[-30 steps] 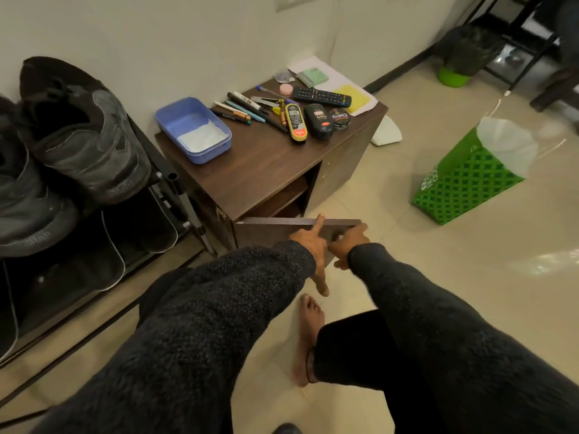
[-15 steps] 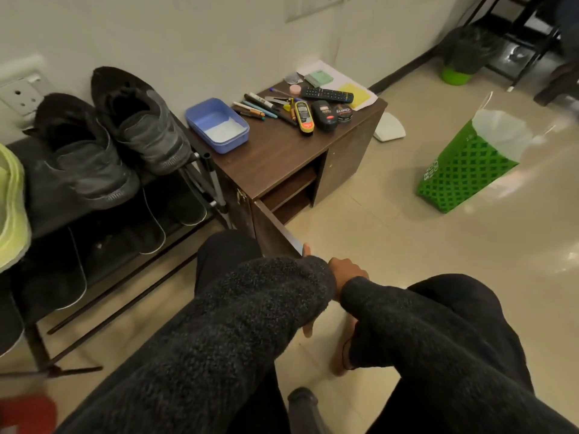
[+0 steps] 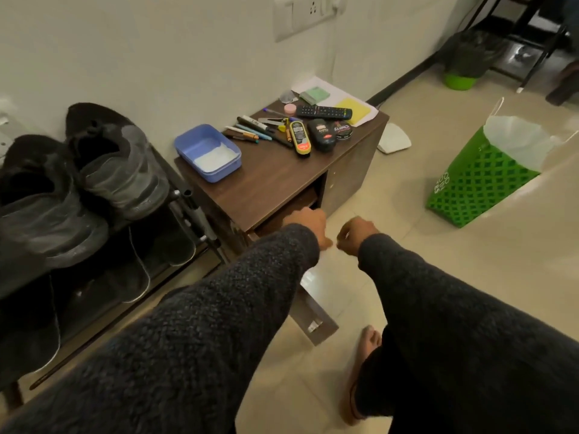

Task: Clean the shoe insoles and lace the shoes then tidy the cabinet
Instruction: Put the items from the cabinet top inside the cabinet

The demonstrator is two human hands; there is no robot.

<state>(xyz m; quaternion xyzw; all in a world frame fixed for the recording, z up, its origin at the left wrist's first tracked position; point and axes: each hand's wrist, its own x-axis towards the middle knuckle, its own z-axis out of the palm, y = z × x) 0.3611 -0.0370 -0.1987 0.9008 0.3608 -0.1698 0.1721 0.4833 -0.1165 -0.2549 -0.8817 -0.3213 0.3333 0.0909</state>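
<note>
The small brown cabinet (image 3: 275, 180) stands against the wall with its door (image 3: 316, 314) swung wide open toward me. My left hand (image 3: 308, 223) is at the dark opening just under the cabinet top, its fingers hidden inside. My right hand (image 3: 357, 236) hovers beside it over the floor, fingers curled in, with nothing visible in it. Two grey shoes (image 3: 125, 173) (image 3: 47, 211) sit on top of the black shoe rack (image 3: 188, 211) to the left of the cabinet. The cabinet's inside is dark and mostly hidden.
The cabinet top holds a blue tray (image 3: 194, 142) with white stuff, pens (image 3: 250, 133), a remote (image 3: 324, 112), a yellow-black brush (image 3: 300, 137), polish tins (image 3: 343, 131) and papers (image 3: 354, 106). A green bag (image 3: 479, 183) stands on the floor to the right. My bare foot (image 3: 363, 371) is below the door.
The door has swung from half open to fully open. Both hands have left the door's edge and moved up to the cabinet opening.
</note>
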